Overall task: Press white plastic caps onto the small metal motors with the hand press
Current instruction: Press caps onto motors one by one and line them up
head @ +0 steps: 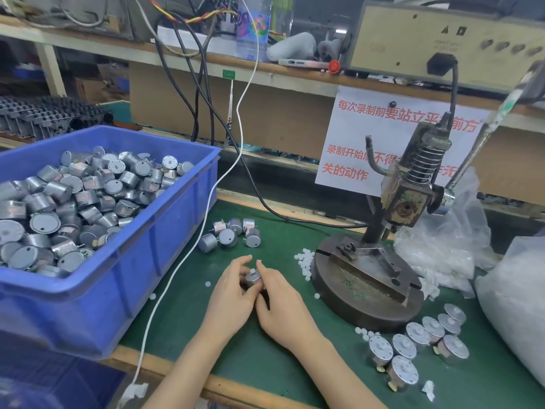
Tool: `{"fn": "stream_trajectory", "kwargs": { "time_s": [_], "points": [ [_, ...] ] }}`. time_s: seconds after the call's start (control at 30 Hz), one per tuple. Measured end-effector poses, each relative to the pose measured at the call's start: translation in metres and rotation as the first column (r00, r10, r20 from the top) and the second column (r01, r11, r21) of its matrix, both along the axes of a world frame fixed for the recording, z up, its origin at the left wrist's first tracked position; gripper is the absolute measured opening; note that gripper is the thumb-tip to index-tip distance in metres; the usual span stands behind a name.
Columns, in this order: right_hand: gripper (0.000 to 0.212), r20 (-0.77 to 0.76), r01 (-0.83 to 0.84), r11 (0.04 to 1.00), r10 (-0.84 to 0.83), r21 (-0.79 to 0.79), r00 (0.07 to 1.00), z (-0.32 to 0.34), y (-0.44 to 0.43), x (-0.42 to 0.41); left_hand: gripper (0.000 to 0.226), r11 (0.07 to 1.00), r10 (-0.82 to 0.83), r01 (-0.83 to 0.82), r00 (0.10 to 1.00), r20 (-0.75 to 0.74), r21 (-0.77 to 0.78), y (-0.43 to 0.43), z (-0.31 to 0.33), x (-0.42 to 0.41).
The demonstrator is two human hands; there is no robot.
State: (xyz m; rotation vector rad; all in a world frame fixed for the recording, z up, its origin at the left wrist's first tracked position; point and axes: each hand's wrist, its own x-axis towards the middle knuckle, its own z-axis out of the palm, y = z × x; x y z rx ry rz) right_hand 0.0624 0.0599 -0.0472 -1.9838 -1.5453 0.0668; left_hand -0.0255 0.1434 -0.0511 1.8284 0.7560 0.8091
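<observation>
Both my hands meet over the green mat and hold one small metal motor [253, 279] between them. A white cap [252, 271] sits on top of that motor. My left hand [233, 296] grips it from the left, my right hand [278, 302] from the right. The hand press [380, 246] stands to the right on its round iron base, with nothing under its ram. Loose white caps [305, 259] lie in a small heap by the base. Several capped motors [418, 346] lie in front of the press.
A blue bin [165, 231] full of uncapped motors stands at the left. A few bare motors [233, 234] lie beside it. A white cable [188, 252] runs across the mat. Plastic bags [507, 305] of caps fill the right edge. A shelf with equipment runs behind.
</observation>
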Motion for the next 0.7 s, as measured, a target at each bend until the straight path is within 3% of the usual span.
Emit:
{"fn": "stream_trajectory", "kwargs": {
  "time_s": [0.13, 0.5, 0.7],
  "points": [
    [0.049, 0.023, -0.009, 1.0, 0.009, 0.018, 1.0, -0.001, 0.002, 0.002, 0.047, 1.0, -0.006, 0.005, 1.0, 0.014, 0.005, 0.002, -0.001, -0.001],
    [0.036, -0.108, 0.088, 0.993, -0.079, 0.082, 0.991, 0.002, 0.004, 0.005, 0.045, 0.989, -0.065, 0.078, 0.992, 0.103, -0.127, -0.003, 0.006, -0.004],
    [0.047, -0.224, 0.145, 0.989, -0.131, 0.044, 0.966, 0.008, 0.0, 0.004, 0.043, 0.98, -0.054, 0.08, 0.988, 0.142, -0.185, -0.005, 0.011, -0.007]
  ]
}}
